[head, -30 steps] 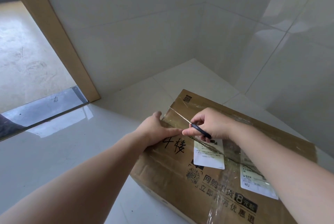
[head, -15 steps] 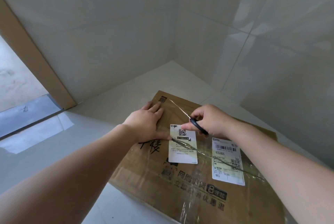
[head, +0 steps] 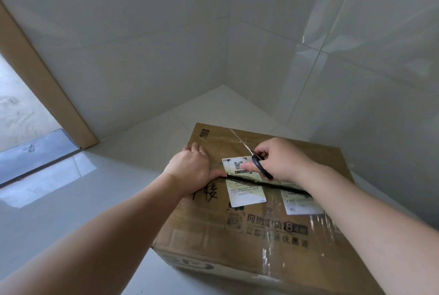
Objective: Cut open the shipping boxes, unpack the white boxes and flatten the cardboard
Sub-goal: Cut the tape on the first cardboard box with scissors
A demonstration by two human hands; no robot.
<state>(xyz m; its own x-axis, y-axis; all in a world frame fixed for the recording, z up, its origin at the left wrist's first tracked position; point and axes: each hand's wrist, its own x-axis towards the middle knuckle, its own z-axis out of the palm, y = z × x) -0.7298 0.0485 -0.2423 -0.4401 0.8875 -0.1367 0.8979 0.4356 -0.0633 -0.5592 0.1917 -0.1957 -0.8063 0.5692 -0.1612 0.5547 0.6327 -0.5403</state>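
Since the earlier frames a dark slit point(head: 266, 184) has opened along the top seam of the shipping box point(head: 256, 211), running from beside the left hand point(head: 192, 168) across both labels toward the right forearm; half a second ago the flaps there lay closed under the tape. The left hand has slid to the box's left end, and its curled fingers now dig into the start of the slit, gripping the far flap's edge. The right hand point(head: 280, 159) holds black-handled scissors point(head: 260, 168), fingers curled round the handle, the thin blade pointing away toward the far edge of the box along a strip of clear tape.

Two white shipping labels cross the seam: the left label point(head: 244, 181) with a QR code, split by the slit, and the right label point(head: 301, 205), partly hidden by the right forearm. Black handwriting and printed characters mark the near flap, and glossy tape wrinkles over the near right corner.

The box sits on a pale glossy tiled floor point(head: 71, 199), tucked near a corner where two tiled walls point(head: 142, 45) meet. Floor shows between the box's far edges and both walls. At the left stands a tan door frame point(head: 47, 85), well apart from the box, with a dark threshold strip and rougher flooring beyond.
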